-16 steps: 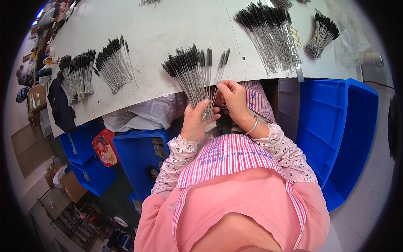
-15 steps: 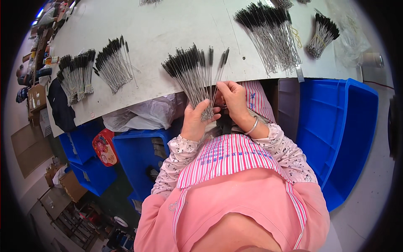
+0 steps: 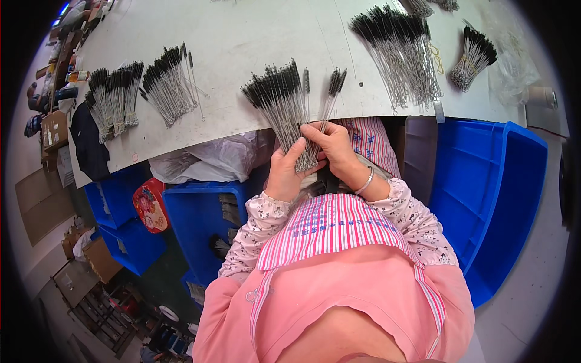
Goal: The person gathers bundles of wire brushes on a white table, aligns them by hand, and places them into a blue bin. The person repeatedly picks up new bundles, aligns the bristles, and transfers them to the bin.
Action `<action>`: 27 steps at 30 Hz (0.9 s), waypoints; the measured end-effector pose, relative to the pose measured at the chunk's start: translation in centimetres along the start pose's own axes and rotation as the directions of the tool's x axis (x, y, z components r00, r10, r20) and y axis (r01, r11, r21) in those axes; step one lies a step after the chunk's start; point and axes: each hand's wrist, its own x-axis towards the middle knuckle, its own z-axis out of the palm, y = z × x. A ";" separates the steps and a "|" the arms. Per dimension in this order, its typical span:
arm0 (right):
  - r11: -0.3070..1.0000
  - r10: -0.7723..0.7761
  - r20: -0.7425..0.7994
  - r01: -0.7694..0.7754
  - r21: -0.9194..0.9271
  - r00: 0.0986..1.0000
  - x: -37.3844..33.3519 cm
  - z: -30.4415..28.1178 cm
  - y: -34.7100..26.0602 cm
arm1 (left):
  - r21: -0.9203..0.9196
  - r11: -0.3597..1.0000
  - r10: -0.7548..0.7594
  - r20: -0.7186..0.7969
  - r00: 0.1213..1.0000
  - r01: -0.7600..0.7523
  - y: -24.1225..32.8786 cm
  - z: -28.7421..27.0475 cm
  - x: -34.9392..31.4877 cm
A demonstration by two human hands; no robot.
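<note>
Brushes (image 3: 273, 91): fanned upward from the fingers, black bristles away from them, wire loops below the left thumb.
Left hand (image 3: 285, 174): closed around the lower stems, thumb across the front, as I see it.
Right hand (image 3: 336, 147): thumb and forefinger nearly together at the fan's right edge; I cannot tell whether they pinch a stem.
Small cluster (image 3: 334, 85): just right of the fan, stems running down behind the right fingers; I judge the dividing only partway, most being in the fan.
Loose pile (image 3: 170, 91): left of the fingers on the table (image 3: 242, 36), probably left to do.
Bundles (image 3: 116, 100): farther left, seemingly banded, so I count them done.
Large pile (image 3: 396, 60): up and right of the fingers, apparently untied.
Small bundle (image 3: 472, 59): farther right, gathered tight, likely finished.
</note>
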 end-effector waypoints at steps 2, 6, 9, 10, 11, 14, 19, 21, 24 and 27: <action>1.000 0.000 0.010 0.000 -0.002 1.000 0.4 -0.3 0.6 | -0.009 1.000 0.001 -0.008 1.000 -0.001 -0.1 0.0 -0.1; 0.996 -0.067 -0.052 0.070 0.057 0.996 0.2 -0.2 0.8 | -0.017 0.998 0.068 -0.034 0.997 -0.068 -0.4 0.0 0.1; 0.989 -0.126 -0.067 0.131 0.067 0.990 0.8 -0.8 1.9 | -0.038 0.997 0.067 -0.056 0.996 -0.069 -0.3 0.0 0.0; 0.987 -0.114 -0.065 0.121 0.102 0.991 0.8 -0.6 1.9 | -0.038 0.997 0.065 -0.055 0.996 -0.067 -0.3 0.0 0.1; 0.984 -0.103 -0.062 0.111 0.138 0.993 0.8 -0.5 1.8 | -0.038 0.997 0.063 -0.053 0.997 -0.065 -0.3 0.1 0.0; 0.987 -0.031 0.017 0.028 0.155 0.999 0.1 0.1 0.8 | -0.019 0.998 0.066 -0.059 0.996 -0.068 -0.3 0.2 0.0; 0.982 0.011 0.031 -0.017 0.186 0.999 0.5 0.0 1.5 | -0.011 0.996 0.083 -0.067 0.994 -0.084 -0.4 0.2 0.0; 0.981 0.025 0.028 -0.030 0.191 0.999 0.5 -0.1 1.5 | -0.027 0.996 0.080 -0.070 0.994 -0.082 -0.5 0.0 0.0; 0.976 0.045 0.027 -0.050 0.214 0.999 0.3 0.0 1.3 | -0.040 0.996 0.080 -0.079 0.994 -0.083 -0.6 -0.2 0.1; 0.963 0.046 0.035 -0.054 0.263 0.998 0.3 0.1 1.1 | -0.021 0.994 0.102 -0.097 0.990 -0.104 -0.8 -0.1 0.1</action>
